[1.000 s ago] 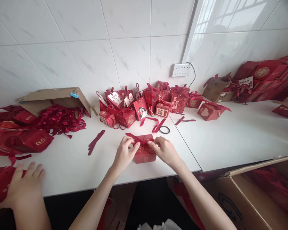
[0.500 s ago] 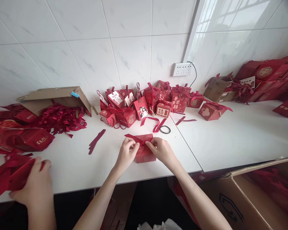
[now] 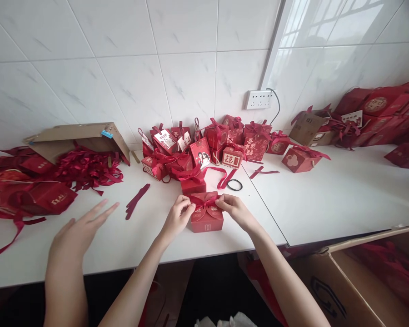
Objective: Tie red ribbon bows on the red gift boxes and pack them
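Note:
A red gift box (image 3: 207, 221) with gold print stands near the table's front edge, a red ribbon bow (image 3: 204, 202) across its top. My left hand (image 3: 180, 213) pinches the bow's left side between thumb and fingers. On the other side my right hand (image 3: 232, 208) pinches the ribbon's right side. Just behind, touching or very close, is another red box (image 3: 193, 185) with a ribbon on top. A black ring-shaped band (image 3: 235, 184) and a loose red ribbon (image 3: 221, 177) lie beyond my right hand.
Several decorated red boxes (image 3: 231, 156) line the wall. At left, a tipped cardboard box (image 3: 78, 135) spills red ribbons (image 3: 85, 167). A co-worker's open hand (image 3: 75, 236) reaches over the table's left. A large carton (image 3: 347, 277) stands front right, and more red boxes (image 3: 375, 109) are stacked far right.
My hands have drawn slightly apart along the bow. The co-worker's hand has let go of a red box and moved right; a box now stands behind mine.

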Motion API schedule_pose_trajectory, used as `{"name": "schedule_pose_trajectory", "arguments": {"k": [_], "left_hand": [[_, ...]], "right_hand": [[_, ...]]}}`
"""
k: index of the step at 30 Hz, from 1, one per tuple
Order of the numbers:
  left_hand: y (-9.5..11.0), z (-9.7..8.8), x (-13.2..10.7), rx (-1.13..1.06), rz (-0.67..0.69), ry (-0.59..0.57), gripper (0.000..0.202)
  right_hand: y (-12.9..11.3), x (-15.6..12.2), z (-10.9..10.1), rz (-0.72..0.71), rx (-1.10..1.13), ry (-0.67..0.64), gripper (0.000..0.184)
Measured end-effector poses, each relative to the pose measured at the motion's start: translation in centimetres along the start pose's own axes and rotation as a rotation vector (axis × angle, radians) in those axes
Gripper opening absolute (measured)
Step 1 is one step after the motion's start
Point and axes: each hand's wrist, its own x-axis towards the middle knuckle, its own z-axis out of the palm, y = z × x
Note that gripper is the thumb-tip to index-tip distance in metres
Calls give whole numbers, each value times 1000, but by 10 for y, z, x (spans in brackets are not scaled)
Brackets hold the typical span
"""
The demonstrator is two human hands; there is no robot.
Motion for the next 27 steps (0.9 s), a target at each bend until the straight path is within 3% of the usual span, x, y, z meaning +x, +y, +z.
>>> {"name": "schedule_pose_trajectory", "arguments": {"k": [7,12,15,21,24,26,27], "left_hand": [[-6,2,-1,-30,18,6,30],[-13,9,-1,-81,23,63,31],[-12,9,-4,-85,-2,62,31],[6,5,-20,-62,11,-113,31],[11,8,-24,-31,35,-170,26],[13,12,-24,9,86,-135,17],[14,13,-24,39,121,-92,10]], "right_hand": [[13,0,-3,-14,244,-39,36],[22,1,1,-52,311,6,41],[21,-5,-2,-74,153,34,42],[-7,-41,-37,13,-391,-134,36],[-26,-47,-48,-17,-606,75,34],[-36,-41,-42,-113,-691,216,33],[-40,-35,-36,-166,-726,217,32]]}}
